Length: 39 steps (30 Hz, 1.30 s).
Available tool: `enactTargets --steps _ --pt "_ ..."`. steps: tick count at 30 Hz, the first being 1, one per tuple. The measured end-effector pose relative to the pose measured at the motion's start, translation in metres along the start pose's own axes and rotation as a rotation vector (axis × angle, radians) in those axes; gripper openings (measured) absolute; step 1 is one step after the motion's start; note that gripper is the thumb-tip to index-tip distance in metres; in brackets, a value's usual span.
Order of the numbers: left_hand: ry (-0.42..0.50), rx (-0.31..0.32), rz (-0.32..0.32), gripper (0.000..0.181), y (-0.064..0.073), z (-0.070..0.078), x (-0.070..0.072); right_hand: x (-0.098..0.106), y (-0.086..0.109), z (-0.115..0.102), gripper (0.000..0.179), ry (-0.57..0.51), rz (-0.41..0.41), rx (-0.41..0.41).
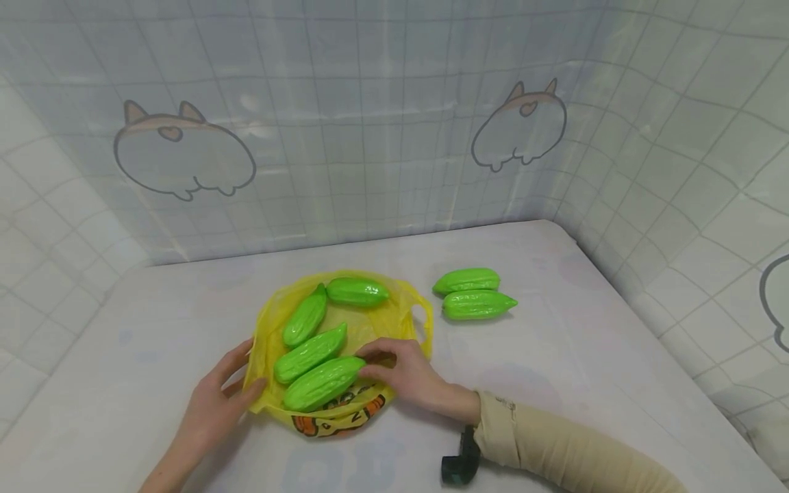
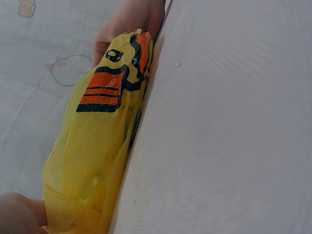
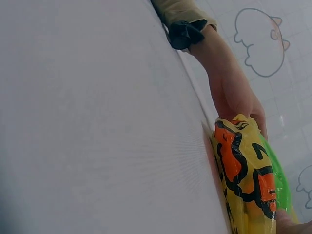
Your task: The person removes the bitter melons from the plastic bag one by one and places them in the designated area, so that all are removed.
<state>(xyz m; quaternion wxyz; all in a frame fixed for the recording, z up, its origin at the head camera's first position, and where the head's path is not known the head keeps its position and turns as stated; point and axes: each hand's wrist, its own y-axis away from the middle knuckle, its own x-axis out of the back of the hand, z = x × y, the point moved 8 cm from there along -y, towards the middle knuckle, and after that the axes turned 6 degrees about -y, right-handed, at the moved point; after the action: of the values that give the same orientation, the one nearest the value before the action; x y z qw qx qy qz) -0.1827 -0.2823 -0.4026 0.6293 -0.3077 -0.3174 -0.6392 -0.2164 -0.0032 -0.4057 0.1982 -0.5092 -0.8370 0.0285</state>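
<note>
A yellow plastic bag [image 1: 401,301] lies wide open on the table, with several glossy, ridged green bitter melons inside. At its left rim my left hand [image 1: 212,400] grips the plastic between thumb and fingers. My right hand [image 1: 403,373] reaches over the right side of the bag and holds the tip of the nearest bitter melon [image 1: 323,385]. In the left wrist view, a thumb [image 2: 19,214] presses the bag's side [image 2: 78,161]. The right wrist view has the bag's printed front [image 3: 246,170] with a strip of green melon [image 3: 282,187] behind it.
Two more bitter melons [image 1: 477,305] lie side by side on the white table [image 1: 555,370], right of the bag. One bag handle loop [image 1: 428,318] sticks out toward them. A tile-patterned curtain [image 1: 382,137] rises behind the table. My right wrist carries a black device [image 1: 462,460].
</note>
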Motion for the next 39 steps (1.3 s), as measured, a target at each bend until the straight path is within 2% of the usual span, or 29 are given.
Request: enactTargets --steps 10,20,29,39 --pt "0.0 -0.009 0.005 0.073 0.0 0.001 0.001 0.006 0.005 -0.006 0.027 -0.03 0.022 0.012" --pt "0.011 -0.024 0.022 0.07 0.0 0.003 0.002 0.022 0.009 -0.004 0.025 -0.033 0.069 -0.005" --pt "0.007 0.002 0.002 0.072 -0.001 0.001 0.0 0.038 0.016 -0.006 0.026 -0.057 0.096 -0.019" --pt "-0.004 0.025 -0.018 0.074 -0.002 -0.002 -0.001 0.054 0.025 -0.008 0.026 -0.062 0.127 0.003"
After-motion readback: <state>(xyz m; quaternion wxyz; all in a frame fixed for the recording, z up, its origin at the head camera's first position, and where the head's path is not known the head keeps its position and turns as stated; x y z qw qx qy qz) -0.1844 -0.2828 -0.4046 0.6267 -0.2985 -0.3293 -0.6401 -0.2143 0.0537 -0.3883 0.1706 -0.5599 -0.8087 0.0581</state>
